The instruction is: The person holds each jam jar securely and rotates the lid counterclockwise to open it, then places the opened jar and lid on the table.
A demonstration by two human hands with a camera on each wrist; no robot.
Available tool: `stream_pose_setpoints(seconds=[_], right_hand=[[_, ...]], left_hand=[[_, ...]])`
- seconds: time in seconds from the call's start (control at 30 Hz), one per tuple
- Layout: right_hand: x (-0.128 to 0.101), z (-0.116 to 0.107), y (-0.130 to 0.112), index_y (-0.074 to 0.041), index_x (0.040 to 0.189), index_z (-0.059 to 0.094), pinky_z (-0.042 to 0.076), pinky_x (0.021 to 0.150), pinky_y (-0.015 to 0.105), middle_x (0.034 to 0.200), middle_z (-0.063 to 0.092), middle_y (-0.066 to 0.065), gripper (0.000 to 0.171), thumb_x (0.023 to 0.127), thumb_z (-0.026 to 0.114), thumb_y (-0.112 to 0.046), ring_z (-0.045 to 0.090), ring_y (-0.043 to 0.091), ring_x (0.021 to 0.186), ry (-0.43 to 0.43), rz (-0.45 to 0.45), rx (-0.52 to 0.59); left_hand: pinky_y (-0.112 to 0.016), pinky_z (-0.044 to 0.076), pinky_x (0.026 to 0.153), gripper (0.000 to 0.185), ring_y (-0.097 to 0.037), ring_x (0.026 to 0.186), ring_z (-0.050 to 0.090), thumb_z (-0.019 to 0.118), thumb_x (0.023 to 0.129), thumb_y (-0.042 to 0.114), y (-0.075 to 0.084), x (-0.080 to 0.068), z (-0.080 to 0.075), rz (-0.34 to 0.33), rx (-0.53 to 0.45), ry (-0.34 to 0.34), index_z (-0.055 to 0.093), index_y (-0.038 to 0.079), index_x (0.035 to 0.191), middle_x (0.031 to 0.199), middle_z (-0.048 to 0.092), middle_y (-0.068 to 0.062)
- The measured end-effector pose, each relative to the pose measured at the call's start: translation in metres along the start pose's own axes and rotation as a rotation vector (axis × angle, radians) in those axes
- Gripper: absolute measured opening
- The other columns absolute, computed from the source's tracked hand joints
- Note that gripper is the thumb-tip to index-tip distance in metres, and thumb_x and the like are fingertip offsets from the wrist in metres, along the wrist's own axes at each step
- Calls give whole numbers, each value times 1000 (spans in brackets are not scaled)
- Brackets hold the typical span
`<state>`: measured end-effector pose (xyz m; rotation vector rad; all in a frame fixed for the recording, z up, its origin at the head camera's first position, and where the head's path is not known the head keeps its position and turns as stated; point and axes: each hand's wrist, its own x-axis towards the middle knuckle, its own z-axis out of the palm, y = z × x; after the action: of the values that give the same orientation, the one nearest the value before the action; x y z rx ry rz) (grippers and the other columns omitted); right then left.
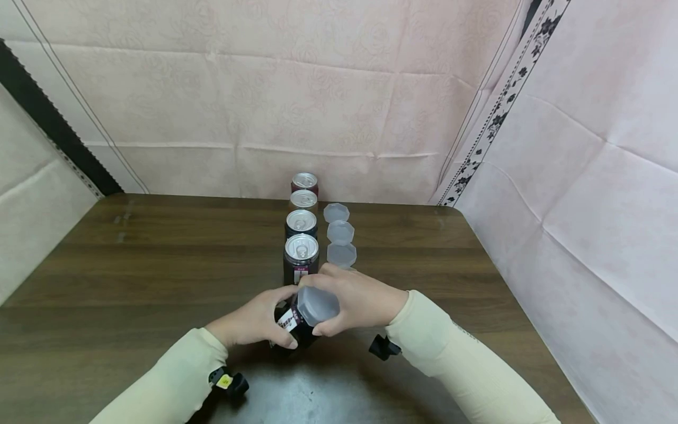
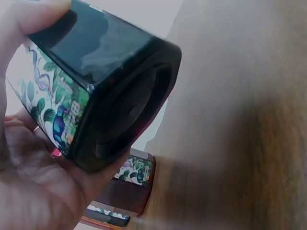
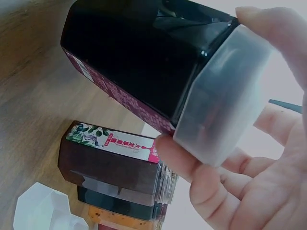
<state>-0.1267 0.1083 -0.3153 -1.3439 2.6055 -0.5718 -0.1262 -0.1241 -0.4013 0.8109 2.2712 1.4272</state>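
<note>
Both hands hold a dark, faceted can (image 1: 299, 331) tilted above the near part of the table. My left hand (image 1: 258, 319) grips its body, thumb on one side and fingers on the other. In the left wrist view the can's black base (image 2: 132, 108) and a leafy printed label (image 2: 57, 96) face the camera. A translucent, frosted cap (image 3: 223, 98) covers the can's top end. My right hand (image 1: 360, 298) pinches this cap at its rim, thumb and fingertips on opposite sides.
Beyond the hands, a line of several similar cans with silver pull-tab tops (image 1: 302, 247) runs toward the back wall cloth (image 1: 296, 106). Right beside it, several loose frosted caps (image 1: 341, 254) lie in a row on the brown wooden table (image 1: 159, 265).
</note>
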Motion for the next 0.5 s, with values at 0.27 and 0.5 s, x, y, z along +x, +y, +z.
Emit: stream_pose_setpoints(seconds=[0.27, 0.5], right_hand=[[0, 0, 2, -26, 133, 52, 48, 70, 20, 109, 53, -1, 67, 74, 82, -34, 53, 13, 89, -28, -22, -30], [0, 0, 3, -26, 133, 53, 49, 70, 20, 112, 53, -2, 66, 73, 81, -30, 53, 12, 90, -37, -19, -22]], left_hand=[[-29, 53, 75, 86, -21, 91, 57, 79, 61, 22, -3, 1, -3, -3, 14, -42, 47, 5, 138, 110, 60, -5], [-29, 52, 75, 87, -21, 92, 56, 79, 61, 23, -1, 1, -2, -23, 22, -48, 46, 4, 139, 110, 59, -5]])
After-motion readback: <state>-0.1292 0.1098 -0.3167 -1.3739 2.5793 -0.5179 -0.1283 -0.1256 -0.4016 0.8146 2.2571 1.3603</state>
